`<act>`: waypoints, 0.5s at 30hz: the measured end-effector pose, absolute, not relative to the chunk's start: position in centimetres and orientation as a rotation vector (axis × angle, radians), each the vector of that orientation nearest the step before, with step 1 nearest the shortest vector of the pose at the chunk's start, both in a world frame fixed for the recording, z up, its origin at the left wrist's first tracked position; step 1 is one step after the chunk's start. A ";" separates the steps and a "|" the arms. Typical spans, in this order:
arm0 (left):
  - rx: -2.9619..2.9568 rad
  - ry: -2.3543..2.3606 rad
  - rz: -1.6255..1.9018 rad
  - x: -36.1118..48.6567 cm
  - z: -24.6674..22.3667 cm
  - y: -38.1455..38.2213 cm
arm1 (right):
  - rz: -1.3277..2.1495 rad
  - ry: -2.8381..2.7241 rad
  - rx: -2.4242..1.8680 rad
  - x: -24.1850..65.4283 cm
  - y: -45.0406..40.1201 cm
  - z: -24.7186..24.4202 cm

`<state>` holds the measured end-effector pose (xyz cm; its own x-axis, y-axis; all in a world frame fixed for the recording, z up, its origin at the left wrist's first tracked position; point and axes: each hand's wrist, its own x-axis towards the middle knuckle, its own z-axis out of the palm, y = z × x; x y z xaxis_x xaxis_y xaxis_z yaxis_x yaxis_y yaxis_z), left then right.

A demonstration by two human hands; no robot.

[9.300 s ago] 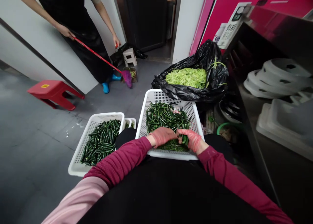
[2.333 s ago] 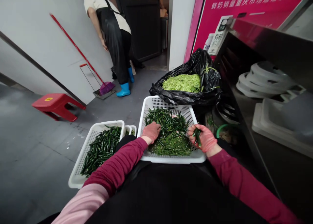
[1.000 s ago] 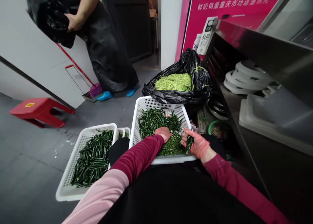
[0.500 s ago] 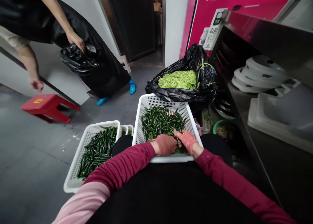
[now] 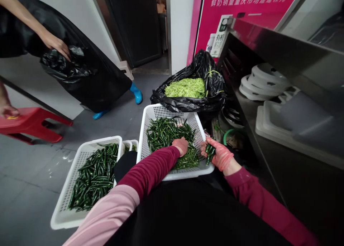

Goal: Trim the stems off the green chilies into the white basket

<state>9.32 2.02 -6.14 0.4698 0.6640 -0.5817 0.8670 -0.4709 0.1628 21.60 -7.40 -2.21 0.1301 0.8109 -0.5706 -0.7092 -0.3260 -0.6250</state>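
A white perforated basket (image 5: 144, 131) sits in front of my lap with a heap of slender green chillies (image 5: 165, 131) in it. At the near side of the heap lie thin green stems (image 5: 188, 159). My left hand (image 5: 181, 146), in a thin pinkish glove, is low over the heap with its fingers curled down; what they hold, if anything, is hidden. Just past the basket's right rim my right hand (image 5: 219, 153), gloved too, is closed around a small bunch of green chillies (image 5: 210, 153).
A second white basket (image 5: 57, 207) of dark green chillies stands at the left. Beyond mine, a black bag (image 5: 185, 104) holds light green shreds (image 5: 185, 88). A co-worker's hand (image 5: 57, 43) grips another black bag; their other hand touches a red stool (image 5: 40, 119). A steel shelf (image 5: 268, 145) runs along the right.
My hands have moved apart: the right went to the basket's right rim with the chillies, the left stayed over the heap. The co-worker's lower hand came down onto the stool. The view has shifted.
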 end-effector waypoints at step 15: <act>2.256 0.864 -0.152 0.6 -1.2 -2.5 | 1.717 -0.448 -1.339 15.6 -6.1 -5.3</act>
<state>0.64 -2.46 -1.23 0.7702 0.5411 -0.3377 0.6238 -0.5284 0.5759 15.63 -6.05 -5.32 -0.0235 0.8088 -0.5876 -0.4188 -0.5417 -0.7289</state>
